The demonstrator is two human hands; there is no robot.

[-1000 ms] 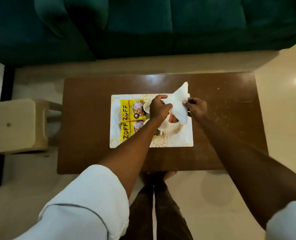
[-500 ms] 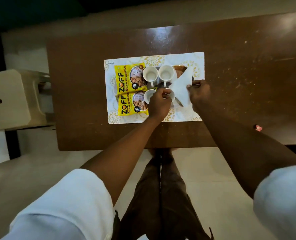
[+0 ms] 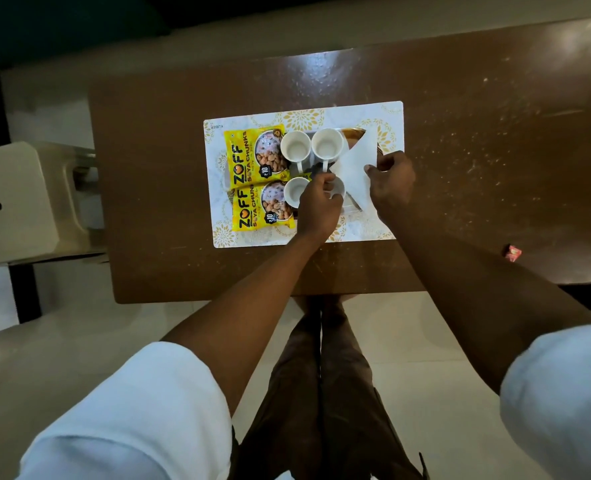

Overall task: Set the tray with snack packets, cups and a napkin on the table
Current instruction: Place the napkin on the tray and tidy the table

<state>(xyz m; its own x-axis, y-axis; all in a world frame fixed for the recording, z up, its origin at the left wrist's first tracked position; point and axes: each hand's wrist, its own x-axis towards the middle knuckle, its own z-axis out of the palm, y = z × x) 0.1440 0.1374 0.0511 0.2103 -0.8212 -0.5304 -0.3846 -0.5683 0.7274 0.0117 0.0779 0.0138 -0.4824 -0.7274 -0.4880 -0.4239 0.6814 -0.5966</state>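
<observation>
A white mat with gold flowers lies on the brown table; a brown tray shows under the cups. Two yellow snack packets lie on its left. Three white cups stand in the middle, and a fourth is partly hidden by my left hand. A white triangular napkin lies at the right. My left hand pinches its left corner, and my right hand pinches its right edge.
A beige stool stands left of the table. A small red wrapper lies near the table's right front corner. A dark teal sofa runs along the far side. My legs are at the table's front edge.
The napkin came down from above the cups and now lies low over the tray's right side. Both hands dropped with it. The view tilted down and moved closer.
</observation>
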